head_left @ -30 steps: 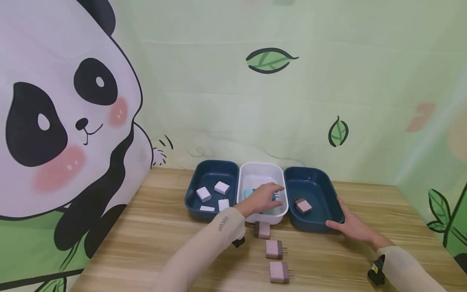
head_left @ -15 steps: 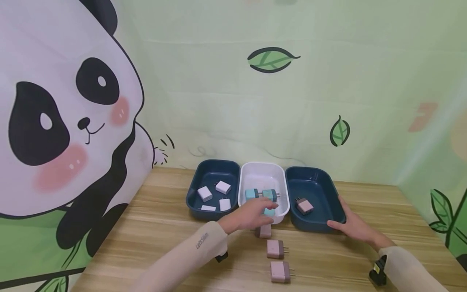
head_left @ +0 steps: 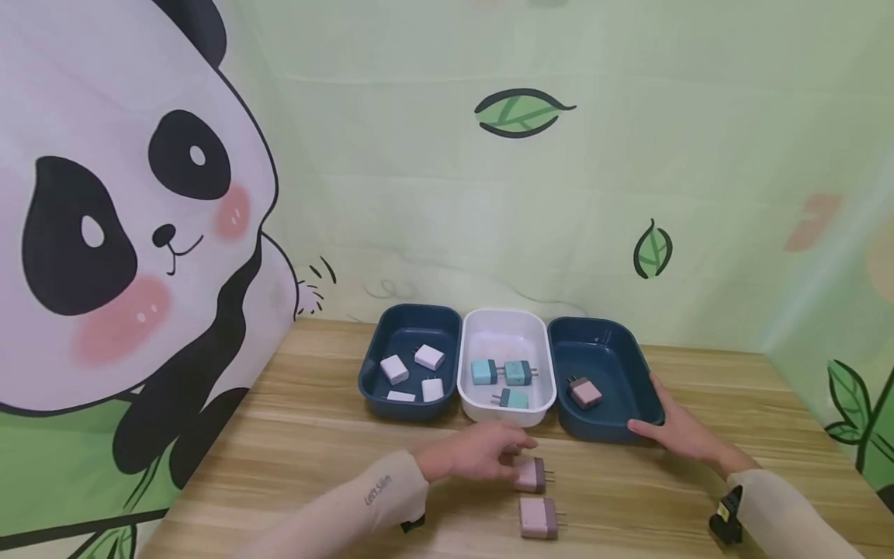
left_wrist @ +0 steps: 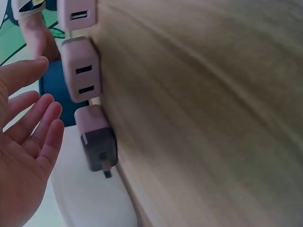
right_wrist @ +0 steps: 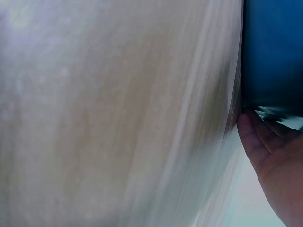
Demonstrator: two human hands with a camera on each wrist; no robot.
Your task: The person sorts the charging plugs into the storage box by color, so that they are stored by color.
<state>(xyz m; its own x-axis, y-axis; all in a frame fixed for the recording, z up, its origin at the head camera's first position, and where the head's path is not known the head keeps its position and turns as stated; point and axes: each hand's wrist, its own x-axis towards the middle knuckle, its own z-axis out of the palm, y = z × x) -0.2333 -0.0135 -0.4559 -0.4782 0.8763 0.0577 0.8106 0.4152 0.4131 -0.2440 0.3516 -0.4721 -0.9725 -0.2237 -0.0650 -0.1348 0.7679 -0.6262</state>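
Note:
My left hand (head_left: pixel 475 453) is just in front of the white bin (head_left: pixel 506 411), fingers loosely spread and holding nothing. Beside its fingers stands a pink plug charger (head_left: pixel 532 475); another pink charger (head_left: pixel 538 518) lies nearer me. A third pink charger (left_wrist: pixel 97 135), hidden behind the hand in the head view, shows its dark prong end in the left wrist view. My right hand (head_left: pixel 680 433) grips the near right corner of the right dark blue bin (head_left: pixel 601 423), thumb on the front and fingers along the side. Inside that bin lies one pink charger (head_left: pixel 585 393).
Three bins stand side by side against the printed backdrop (head_left: pixel 447 194). Several white chargers (head_left: pixel 429 357) lie in the left dark blue bin (head_left: pixel 412 410). The white bin holds three teal chargers (head_left: pixel 483 372). Wood-grain tabletop (head_left: pixel 300 419) extends around them.
My left hand has come out of the white bin toward me, down to the row of pink chargers, uncovering the teal chargers. The right hand has stayed on its bin.

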